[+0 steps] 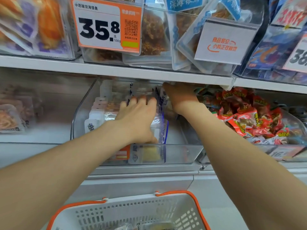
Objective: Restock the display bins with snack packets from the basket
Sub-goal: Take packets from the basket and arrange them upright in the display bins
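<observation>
Head view: a white shelf (116,70) runs across the frame above a clear display bin (179,153). Below it, close to the person, stands a white basket (132,211) with orange handles, well apart from the bin; a few packets show at the bottom edge, too cut off to describe. In the middle bin, flat snack packets (162,128) with clear faces and blue edges stand on end in a row from back to front, and the bin to the right is heaped with red packets (245,117). The left hand (137,118) lies flat against the row, fingers straight and slightly spread over the packet tops, thumb low on the front packet. The right hand (181,97) reaches deeper, just under the shelf at the back of the bin; its fingers are hidden behind the packets, so I cannot tell whether it pinches anything. The packets look light, thin and slick, likely to bend and slide against each other, so a hold on the stiffer sealed top edge, with the row braced flat, seems safest.
</observation>
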A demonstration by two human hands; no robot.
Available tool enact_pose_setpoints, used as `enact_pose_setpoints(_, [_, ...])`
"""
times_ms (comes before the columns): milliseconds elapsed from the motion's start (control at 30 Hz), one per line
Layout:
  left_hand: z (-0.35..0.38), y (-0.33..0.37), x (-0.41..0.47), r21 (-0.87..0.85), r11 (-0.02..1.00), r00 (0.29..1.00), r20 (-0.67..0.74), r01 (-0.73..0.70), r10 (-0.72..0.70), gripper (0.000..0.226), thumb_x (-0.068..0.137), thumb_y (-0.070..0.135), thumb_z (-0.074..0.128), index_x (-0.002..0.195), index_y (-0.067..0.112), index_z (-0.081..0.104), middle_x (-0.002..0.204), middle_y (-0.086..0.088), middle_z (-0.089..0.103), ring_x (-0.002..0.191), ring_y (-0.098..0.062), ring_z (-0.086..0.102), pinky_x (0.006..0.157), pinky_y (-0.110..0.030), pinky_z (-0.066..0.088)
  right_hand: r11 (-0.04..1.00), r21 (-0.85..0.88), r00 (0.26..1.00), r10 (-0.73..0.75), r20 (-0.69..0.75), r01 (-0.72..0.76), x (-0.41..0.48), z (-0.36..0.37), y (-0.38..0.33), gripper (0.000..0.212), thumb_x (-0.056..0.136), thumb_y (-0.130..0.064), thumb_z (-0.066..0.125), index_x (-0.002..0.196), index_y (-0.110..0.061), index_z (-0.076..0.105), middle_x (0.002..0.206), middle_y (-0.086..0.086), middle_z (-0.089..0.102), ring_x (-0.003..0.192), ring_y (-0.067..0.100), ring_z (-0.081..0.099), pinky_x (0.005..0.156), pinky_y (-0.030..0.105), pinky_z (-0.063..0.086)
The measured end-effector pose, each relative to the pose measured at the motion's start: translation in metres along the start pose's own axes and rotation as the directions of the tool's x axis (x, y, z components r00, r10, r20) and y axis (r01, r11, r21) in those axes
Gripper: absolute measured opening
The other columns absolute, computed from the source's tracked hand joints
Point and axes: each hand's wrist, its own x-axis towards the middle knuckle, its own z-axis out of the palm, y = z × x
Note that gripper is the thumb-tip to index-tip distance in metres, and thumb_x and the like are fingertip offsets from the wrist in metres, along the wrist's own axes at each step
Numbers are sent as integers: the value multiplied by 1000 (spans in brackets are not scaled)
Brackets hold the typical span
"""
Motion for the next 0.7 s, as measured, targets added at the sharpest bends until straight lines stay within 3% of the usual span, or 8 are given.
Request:
enact_pose_setpoints(100, [2, 1, 2, 44, 999, 1000, 13, -6, 5, 94, 69, 67, 85, 135, 18, 39, 141, -9, 44, 131, -36, 41, 104, -51, 37, 999, -5, 998, -33, 48, 33, 6, 9, -2, 59, 92, -4, 61, 147, -19, 44, 139, 17, 55, 132, 40, 51, 105, 44, 40])
enact_pose_setpoints(167, [3, 1, 3, 52, 999, 1000, 12, -9, 8, 94, 69, 66, 85, 136, 18, 40, 141, -9, 43, 132, -36, 40, 105, -52, 37, 997, -73, 1000, 5, 1, -5, 9, 20, -6, 63, 93, -9, 62, 150, -22, 42, 141, 17, 55, 135, 42, 48, 111, 46, 36])
enact_pose_setpoints(267, [5, 0, 4, 62, 998, 1000, 8, -18, 18, 93, 69, 67, 85, 135, 18, 42, 139, -8, 43, 131, -35, 40, 105, -52, 37, 983, -97, 976, 140, -170, -158, 17, 31, -9, 67, 92, -18, 64, 154, -19, 38, 147, 21, 52, 137, 44, 46, 111, 49, 35])
enact_pose_setpoints(333, [7, -1, 3, 64, 998, 1000, 0, -23, 23, 91, 71, 67, 84, 135, 19, 42, 138, -7, 43, 130, -34, 40, 103, -51, 37, 979, -52, 964, 182, -194, -195, 17, 34, -10, 64, 95, -17, 62, 154, -14, 38, 145, 23, 52, 132, 46, 51, 104, 50, 43])
enact_pose_setpoints(467, [7, -3, 4, 62, 998, 1000, -13, -23, 24, 91, 69, 69, 84, 134, 21, 42, 138, -6, 44, 130, -34, 41, 104, -51, 38, 966, 158, 976, 214, -32, -207, 16, 45, -14, 52, 94, -5, 62, 142, -7, 44, 147, 24, 41, 129, 45, 52, 91, 48, 51])
enact_pose_setpoints(600, [3, -3, 3, 9, 1000, 1000, 16, 2, -2, 92, 69, 65, 87, 134, 22, 39, 136, -6, 49, 129, -34, 48, 105, -51, 39, 918, 344, 974, 143, 178, -198, 10, 45, -11, 60, 94, -7, 63, 149, -13, 39, 158, 21, 27, 132, 46, 51, 103, 46, 48])
enact_pose_setpoints(700, [2, -2, 1, 13, 1000, 1000, -1, 2, -2, 88, 71, 62, 87, 133, 21, 40, 135, -6, 51, 128, -34, 50, 104, -52, 39, 903, 401, 972, 68, 225, -156, 2, 38, -5, 60, 96, -13, 63, 151, -12, 39, 155, 19, 38, 137, 39, 48, 107, 40, 44])
